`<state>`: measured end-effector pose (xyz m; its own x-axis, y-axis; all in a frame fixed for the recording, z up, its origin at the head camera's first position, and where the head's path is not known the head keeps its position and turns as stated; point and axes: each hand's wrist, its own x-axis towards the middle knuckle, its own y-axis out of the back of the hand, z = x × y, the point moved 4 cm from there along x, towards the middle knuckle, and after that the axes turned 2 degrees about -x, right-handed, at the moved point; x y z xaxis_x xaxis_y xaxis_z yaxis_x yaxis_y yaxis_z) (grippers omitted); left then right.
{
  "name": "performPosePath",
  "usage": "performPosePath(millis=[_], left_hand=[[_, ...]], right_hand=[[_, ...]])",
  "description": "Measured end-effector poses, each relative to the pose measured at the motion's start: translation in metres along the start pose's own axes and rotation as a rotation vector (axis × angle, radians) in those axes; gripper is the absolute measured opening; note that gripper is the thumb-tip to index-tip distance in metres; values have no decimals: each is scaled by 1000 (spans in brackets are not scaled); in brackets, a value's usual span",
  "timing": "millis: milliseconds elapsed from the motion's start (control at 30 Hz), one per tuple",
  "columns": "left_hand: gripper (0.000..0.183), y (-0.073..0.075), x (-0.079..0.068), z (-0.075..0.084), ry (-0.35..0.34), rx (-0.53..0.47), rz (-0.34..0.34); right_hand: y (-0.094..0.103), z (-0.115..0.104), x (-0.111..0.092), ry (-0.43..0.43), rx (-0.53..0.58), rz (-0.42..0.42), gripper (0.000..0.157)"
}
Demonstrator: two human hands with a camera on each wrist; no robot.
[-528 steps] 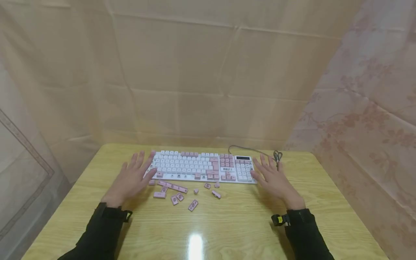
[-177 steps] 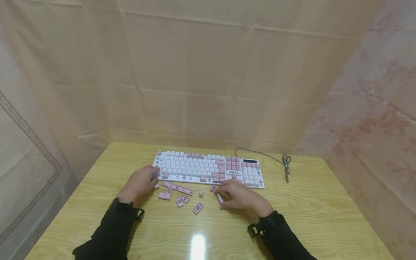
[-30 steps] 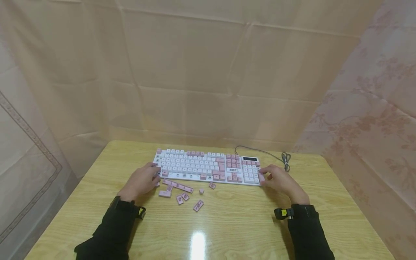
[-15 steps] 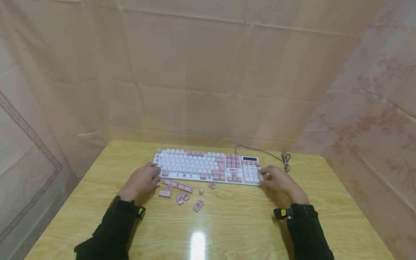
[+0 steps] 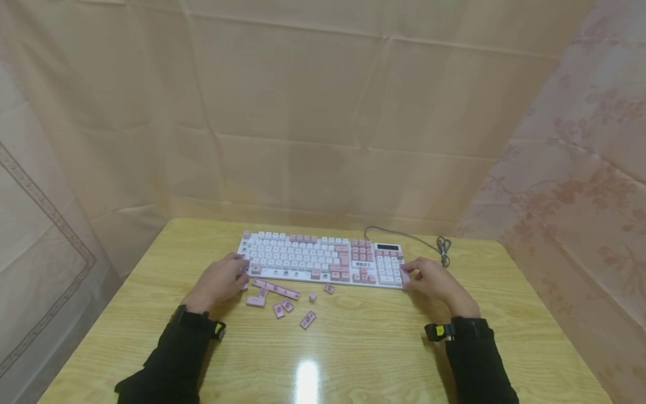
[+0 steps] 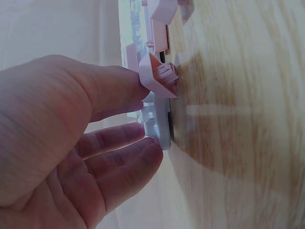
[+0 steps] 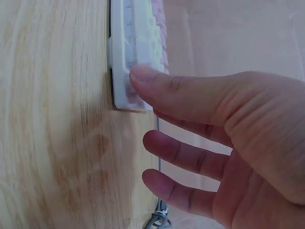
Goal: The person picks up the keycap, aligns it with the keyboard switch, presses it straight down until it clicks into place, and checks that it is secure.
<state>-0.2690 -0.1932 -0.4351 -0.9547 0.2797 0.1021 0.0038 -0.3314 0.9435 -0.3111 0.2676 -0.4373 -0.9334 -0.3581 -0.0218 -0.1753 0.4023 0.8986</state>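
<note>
— Anything new since a second ago?

— Almost nothing. Right hand (image 5: 434,280) still at the right end of the keyboard (image 5: 308,258), thumb flat on the pink corner keycap (image 5: 405,275), other fingers spread and loose, gripping nothing.

— And against some seconds ago?

— Bigger difference there. Then down among the loose keycaps (image 5: 275,289), in front of the keyboard between both hands, fingers over one pink cap. Now away from that spot, and one cap fewer lying there.

— Meaning for the work?

— Probably that same cap now seated at the corner and pressed home by the thumb. Only a judgement; seating itself not visible under the thumb.

— Left hand (image 5: 219,280)?

— No move at all. Clamped on the left end of the keyboard: thumb against a tilted pink keycap (image 6: 159,76), fingertips on the white corner just below. Looks like steadying.

— Keyboard itself?

— Flat on the bench (image 5: 353,348), stretched between the two hands, touched by both. Several gaps still in the front row; remaining caps just right of the left hand, well apart from the right one.
</note>
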Motion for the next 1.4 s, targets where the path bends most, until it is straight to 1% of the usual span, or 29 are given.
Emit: performPosePath(millis=[100, 367, 500, 667, 800, 900, 1200, 1400], left_hand=[[38, 1, 0, 0, 8, 1, -2], [39, 1, 1, -2, 17, -9, -4], [38, 1, 2, -2, 9, -8, 3], [37, 0, 2, -1, 7, -34, 5], [37, -1, 3, -1, 9, -30, 9], [37, -1, 3, -2, 7, -23, 9], [37, -3, 2, -4, 7, -34, 13], [37, -5, 1, -5, 10, -29, 3]], right_hand=[[0, -1, 1, -5, 0, -1, 35], [-1, 1, 4, -49, 24, -1, 35], [-1, 3, 4, -66, 36, -2, 37], [1, 3, 3, -90, 45, -7, 37], [4, 0, 3, -82, 15, -4, 31], [4, -2, 3, -58, -20, -11, 30], [0, 0, 4, -81, -10, -21, 32], [-4, 3, 4, -92, 6, -37, 32]])
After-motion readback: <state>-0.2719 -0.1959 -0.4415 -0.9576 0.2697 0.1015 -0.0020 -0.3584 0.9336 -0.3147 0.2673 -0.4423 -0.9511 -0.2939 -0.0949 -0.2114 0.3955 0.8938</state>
